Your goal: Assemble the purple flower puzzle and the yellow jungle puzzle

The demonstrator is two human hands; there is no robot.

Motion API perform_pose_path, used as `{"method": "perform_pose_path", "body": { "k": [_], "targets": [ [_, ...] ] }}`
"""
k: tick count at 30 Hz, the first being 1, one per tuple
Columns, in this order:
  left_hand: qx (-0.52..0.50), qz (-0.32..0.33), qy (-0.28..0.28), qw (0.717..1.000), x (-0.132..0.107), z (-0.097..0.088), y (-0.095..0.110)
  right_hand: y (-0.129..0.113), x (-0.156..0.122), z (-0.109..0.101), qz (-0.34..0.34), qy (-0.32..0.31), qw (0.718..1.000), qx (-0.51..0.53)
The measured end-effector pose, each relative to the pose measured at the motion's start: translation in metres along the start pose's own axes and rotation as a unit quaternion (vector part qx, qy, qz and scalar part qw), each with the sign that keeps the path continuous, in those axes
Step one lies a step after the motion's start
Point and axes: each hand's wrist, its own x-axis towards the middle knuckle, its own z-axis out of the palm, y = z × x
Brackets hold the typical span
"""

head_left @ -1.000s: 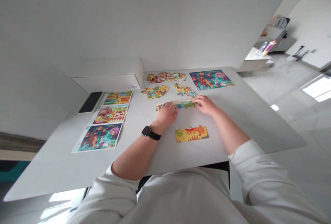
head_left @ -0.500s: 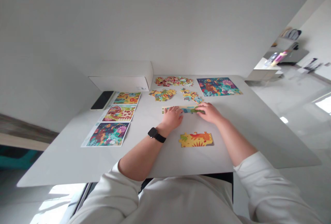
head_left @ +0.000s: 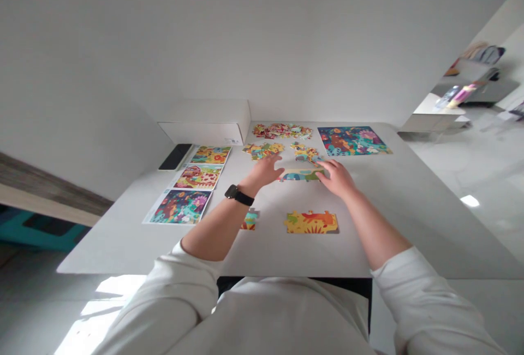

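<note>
Now gripping a puzzle strip at both ends

Holds the puzzle strip (head_left: 301, 173) between left hand (head_left: 265, 172) and right hand (head_left: 336, 178), over the white table (head_left: 409, 218). Rests half-open left fingers on its left end; curls right fingers over its right end. Cannot tell whether lifted clear or lying flat. Wears a black watch (head_left: 238, 195) on the left wrist. Just beyond the fingertips: loose puzzle pieces (head_left: 281, 131). Nearer the body than the right hand: a yellow joined section (head_left: 311, 222). Beside the left forearm: a small piece (head_left: 249, 219). Left of the left hand: picture cards (head_left: 196, 177), a phone (head_left: 175, 157), a white box (head_left: 208, 123). Beyond the right hand: a finished puzzle (head_left: 352, 141).
</note>
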Motion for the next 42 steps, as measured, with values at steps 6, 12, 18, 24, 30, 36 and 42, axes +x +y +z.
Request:
{"method": "perform_pose_path", "body": {
  "k": [6, 12, 18, 24, 30, 36, 42],
  "targets": [
    [0.065, -0.116, 0.041, 0.99, 0.035, -0.031, -0.032, 0.008, 0.003, 0.0, 0.018, 0.009, 1.0, 0.009],
    [0.094, -0.142, 0.012, 0.985, 0.05, -0.023, -0.031, 0.004, 0.005, -0.004, 0.044, 0.029, 0.998, 0.026],
    [0.135, -0.171, -0.017, 0.976, 0.062, -0.008, -0.018, -0.004, 0.008, -0.016, 0.084, 0.085, 0.992, 0.046],
    [0.146, -0.189, -0.024, 0.971, 0.069, -0.004, -0.019, -0.005, 0.009, -0.019, 0.099, 0.1, 0.989, 0.052],
    [0.079, -0.135, 0.057, 0.986, 0.057, -0.01, -0.021, -0.009, 0.009, -0.019, 0.11, 0.106, 0.987, 0.048],
    [-0.016, -0.037, 0.149, 0.988, 0.024, -0.016, -0.014, -0.011, 0.009, -0.02, 0.118, 0.096, 0.986, 0.066],
    [-0.143, 0.057, 0.209, 0.966, -0.042, -0.016, 0.021, -0.03, 0.006, -0.02, 0.153, 0.02, 0.961, 0.23]
  ]
}}
